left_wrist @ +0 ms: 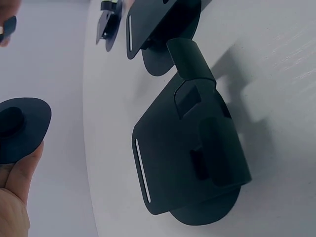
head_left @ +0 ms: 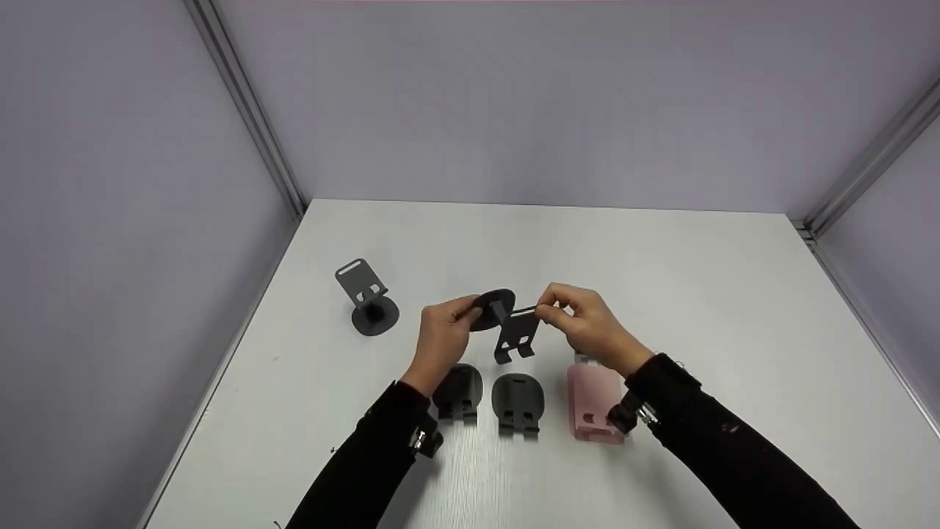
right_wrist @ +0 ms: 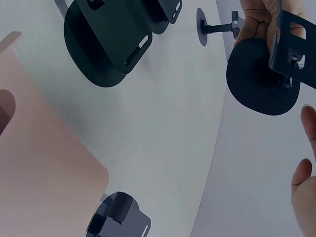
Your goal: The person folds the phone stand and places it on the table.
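A dark phone stand is held up over the white table between both hands. My left hand (head_left: 444,334) pinches the edge of its round base (head_left: 486,317). At the far edge of its slotted plate (head_left: 520,329), the thumb and fingers of my right hand (head_left: 587,323) pinch the rim. The plate hangs at an angle, its two hooked lips downward. In the left wrist view the base (left_wrist: 32,126) shows beside the left fingers. From the right wrist, both the base (right_wrist: 261,81) and part of the plate (right_wrist: 296,52) are visible.
Two folded dark phone stands (head_left: 518,400) lie near the forearms, one (head_left: 463,382) partly behind the left wrist. A pink phone stand (head_left: 591,393) lies under the right wrist, with another dark stand (right_wrist: 121,217) beyond it. An unfolded stand (head_left: 374,317) stands at the table's left.
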Demonstrator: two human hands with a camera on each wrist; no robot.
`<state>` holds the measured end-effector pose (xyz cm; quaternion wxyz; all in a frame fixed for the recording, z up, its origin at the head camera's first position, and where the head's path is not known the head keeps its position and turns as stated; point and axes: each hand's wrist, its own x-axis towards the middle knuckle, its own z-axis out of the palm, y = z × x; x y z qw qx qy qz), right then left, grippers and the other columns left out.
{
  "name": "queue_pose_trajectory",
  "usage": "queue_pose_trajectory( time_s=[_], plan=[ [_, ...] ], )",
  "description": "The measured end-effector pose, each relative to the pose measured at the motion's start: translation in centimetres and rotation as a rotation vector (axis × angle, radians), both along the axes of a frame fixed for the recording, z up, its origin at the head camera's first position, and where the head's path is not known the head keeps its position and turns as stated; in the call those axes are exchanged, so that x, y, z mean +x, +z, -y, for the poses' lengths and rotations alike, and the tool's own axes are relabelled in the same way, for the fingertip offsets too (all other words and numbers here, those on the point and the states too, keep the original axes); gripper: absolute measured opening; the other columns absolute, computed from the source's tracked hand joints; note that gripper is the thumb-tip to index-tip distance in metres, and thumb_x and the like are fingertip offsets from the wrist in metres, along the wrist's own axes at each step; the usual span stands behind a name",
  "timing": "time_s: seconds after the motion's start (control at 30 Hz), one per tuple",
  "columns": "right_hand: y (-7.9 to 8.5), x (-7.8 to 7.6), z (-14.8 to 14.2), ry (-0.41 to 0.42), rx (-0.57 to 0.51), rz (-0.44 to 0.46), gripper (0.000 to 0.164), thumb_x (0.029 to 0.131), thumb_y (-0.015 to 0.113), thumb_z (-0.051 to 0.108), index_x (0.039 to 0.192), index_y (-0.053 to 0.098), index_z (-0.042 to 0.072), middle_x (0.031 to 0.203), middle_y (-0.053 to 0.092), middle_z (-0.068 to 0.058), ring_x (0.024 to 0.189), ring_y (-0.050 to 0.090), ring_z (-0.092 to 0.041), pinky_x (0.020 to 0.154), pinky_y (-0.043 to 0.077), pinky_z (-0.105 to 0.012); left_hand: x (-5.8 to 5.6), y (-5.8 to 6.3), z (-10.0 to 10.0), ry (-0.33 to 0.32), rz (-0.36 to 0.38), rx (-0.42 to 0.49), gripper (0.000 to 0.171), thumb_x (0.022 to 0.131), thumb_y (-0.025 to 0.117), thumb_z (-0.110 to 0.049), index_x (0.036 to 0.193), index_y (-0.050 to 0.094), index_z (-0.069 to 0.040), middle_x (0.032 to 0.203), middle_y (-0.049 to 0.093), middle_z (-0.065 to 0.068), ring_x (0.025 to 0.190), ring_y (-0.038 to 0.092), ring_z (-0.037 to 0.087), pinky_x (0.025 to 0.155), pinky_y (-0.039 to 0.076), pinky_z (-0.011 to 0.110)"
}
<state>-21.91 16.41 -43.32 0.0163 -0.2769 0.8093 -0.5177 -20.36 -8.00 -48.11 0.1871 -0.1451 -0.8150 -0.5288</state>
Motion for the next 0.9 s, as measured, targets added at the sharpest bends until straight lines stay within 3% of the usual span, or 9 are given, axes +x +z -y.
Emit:
queue_pose_trajectory(
  time_s=[0.2,0.43,0.73,0.9],
  plan=[
    [-0.13,0.04,0.03,0.000,-0.024,0.062,0.015,0.100,0.067,0.017,0.087,0.067,0.008,0.087,0.062,-0.005,0.086,0.054,-0.020,0.077,0.042,-0.036,0.03,-0.02,-0.03,0.002,-0.043,-0.033,0.014,0.095,0.070,-0.005,0.105,0.079,-0.003,0.100,0.079,0.010,0.091,0.076,0.022,0.078,0.061,0.037],
    [-0.32,0.04,-0.05,0.006,-0.019,0.098,0.017,0.100,0.067,0.020,0.087,0.067,0.008,0.092,0.062,-0.020,0.087,0.056,-0.022,0.076,0.043,-0.035,0.08,-0.02,-0.19,0.015,-0.097,-0.074,0.013,0.094,0.070,-0.005,0.104,0.079,-0.004,0.099,0.079,0.008,0.090,0.076,0.022,0.077,0.061,0.038],
    [-0.36,0.10,-0.14,-0.006,-0.012,0.139,0.020,0.101,0.066,0.021,0.087,0.065,0.007,0.084,0.057,-0.004,0.081,0.052,-0.018,0.069,0.039,-0.030,0.23,0.15,-0.51,0.026,-0.203,-0.138,0.012,0.094,0.071,-0.005,0.103,0.079,-0.003,0.097,0.079,0.009,0.087,0.077,0.022,0.074,0.061,0.038],
    [-0.42,0.06,-0.13,0.015,-0.031,0.176,0.021,0.102,0.064,0.022,0.089,0.063,0.005,0.082,0.054,-0.003,0.078,0.049,-0.017,0.066,0.036,-0.028,0.33,0.30,-0.73,0.024,-0.278,-0.163,0.012,0.094,0.070,-0.004,0.101,0.079,-0.004,0.093,0.079,0.009,0.082,0.077,0.022,0.070,0.061,0.038]
  ],
)
